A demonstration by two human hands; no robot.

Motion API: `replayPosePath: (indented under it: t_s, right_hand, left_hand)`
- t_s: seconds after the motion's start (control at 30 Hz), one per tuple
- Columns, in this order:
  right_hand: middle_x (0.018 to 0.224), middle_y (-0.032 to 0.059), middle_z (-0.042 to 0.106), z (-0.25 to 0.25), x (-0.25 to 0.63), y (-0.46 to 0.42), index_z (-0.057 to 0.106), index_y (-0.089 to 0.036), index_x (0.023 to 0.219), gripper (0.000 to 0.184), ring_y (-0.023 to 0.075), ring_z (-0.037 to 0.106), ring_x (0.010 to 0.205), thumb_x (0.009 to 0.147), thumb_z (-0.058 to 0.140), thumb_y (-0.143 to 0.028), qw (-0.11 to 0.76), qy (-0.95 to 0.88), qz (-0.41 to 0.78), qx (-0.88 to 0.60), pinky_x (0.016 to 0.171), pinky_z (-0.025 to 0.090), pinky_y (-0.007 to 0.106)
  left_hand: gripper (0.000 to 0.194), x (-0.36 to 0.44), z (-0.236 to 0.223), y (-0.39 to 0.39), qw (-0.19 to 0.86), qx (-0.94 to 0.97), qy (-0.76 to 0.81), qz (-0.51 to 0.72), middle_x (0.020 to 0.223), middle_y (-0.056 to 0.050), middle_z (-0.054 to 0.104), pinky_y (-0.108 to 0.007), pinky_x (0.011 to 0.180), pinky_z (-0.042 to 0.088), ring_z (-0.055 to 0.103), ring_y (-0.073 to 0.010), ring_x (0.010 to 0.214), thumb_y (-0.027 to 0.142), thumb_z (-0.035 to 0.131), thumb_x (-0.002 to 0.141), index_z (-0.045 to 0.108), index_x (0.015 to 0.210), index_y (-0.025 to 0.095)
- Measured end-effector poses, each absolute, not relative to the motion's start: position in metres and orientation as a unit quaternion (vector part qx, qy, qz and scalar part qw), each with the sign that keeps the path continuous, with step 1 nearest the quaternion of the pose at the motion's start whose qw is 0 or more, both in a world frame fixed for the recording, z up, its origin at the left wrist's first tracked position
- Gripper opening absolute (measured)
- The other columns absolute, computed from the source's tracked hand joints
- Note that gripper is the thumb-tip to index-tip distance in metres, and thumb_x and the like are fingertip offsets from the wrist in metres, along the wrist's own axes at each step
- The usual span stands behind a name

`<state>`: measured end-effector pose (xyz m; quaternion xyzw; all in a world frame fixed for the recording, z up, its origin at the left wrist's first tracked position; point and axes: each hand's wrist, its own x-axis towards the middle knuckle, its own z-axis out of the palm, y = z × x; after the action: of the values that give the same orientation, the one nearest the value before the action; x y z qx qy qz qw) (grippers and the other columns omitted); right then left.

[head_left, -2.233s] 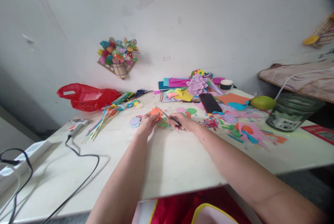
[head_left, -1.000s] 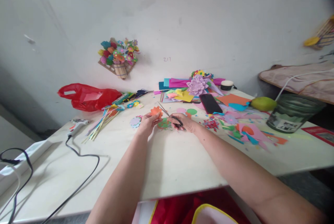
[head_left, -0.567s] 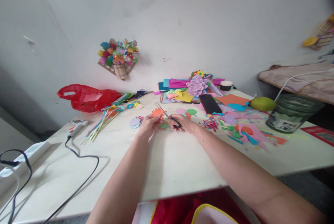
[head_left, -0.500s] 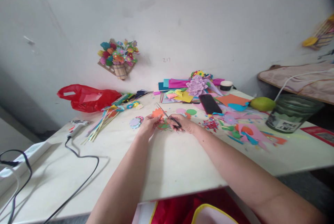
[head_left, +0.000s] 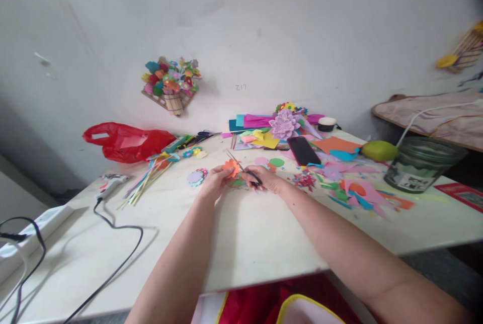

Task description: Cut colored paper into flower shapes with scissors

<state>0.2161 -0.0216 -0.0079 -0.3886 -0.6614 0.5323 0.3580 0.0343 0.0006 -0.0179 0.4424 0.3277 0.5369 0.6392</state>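
My left hand (head_left: 216, 181) pinches an orange paper flower (head_left: 231, 167) with a scalloped edge, above the middle of the table. In my right hand (head_left: 264, 179) is a pair of scissors (head_left: 252, 175) with dark handles, its blades pointing up and left beside the flower's right edge. Whether the blades touch the paper I cannot tell. Green cut pieces (head_left: 237, 182) lie on the table between my hands. To the left of them rests a small stack of lilac scalloped flowers (head_left: 196, 177). A green paper circle (head_left: 276, 162) lies just beyond my right hand.
At left are a glue gun (head_left: 113, 185), a power strip (head_left: 41, 226), paper strips (head_left: 145, 180) and a red plastic bag (head_left: 130, 142). On the right lie a phone (head_left: 304, 151), red scraps (head_left: 304, 179), a yellow-green fruit (head_left: 378, 151) and a glass jar (head_left: 422, 168).
The orange flower has turned and shifted slightly right in my left hand, showing more of its scalloped edge. My right hand and the scissors stay nearly in place.
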Motion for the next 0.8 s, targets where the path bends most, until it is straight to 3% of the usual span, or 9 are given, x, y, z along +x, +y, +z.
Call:
replayPosePath:
  t_s: [0.37, 0.8]
  right_hand:
    - [0.055, -0.0046, 0.054, -0.009, 0.216, -0.021, 0.051, -0.016, 0.074, 0.036, 0.0036, 0.046, 0.037, 0.077, 0.061, -0.049, 0.359, -0.655, 0.539, -0.389, 0.03, 0.024, 0.014]
    - [0.055, -0.0045, 0.054, -0.009, 0.213, -0.023, 0.052, -0.016, 0.076, 0.038, 0.004, 0.047, 0.038, 0.074, 0.064, -0.051, 0.369, -0.643, 0.549, -0.387, 0.03, 0.026, 0.014]
  left_hand:
    - [0.027, 0.038, -0.015, -0.002, 0.621, 0.457, 0.336, 0.541, 0.059, -0.004, 0.066, -0.02, 0.051, 0.047, 0.058, -0.0105, 0.051, 0.028, 0.083, 0.054, 0.066, 0.066, 0.012]
    - [0.022, 0.046, -0.012, -0.006, 0.606, 0.418, 0.365, 0.569, 0.06, -0.004, 0.067, -0.022, 0.052, 0.046, 0.059, -0.0119, 0.051, 0.024, 0.081, 0.054, 0.065, 0.063, 0.012]
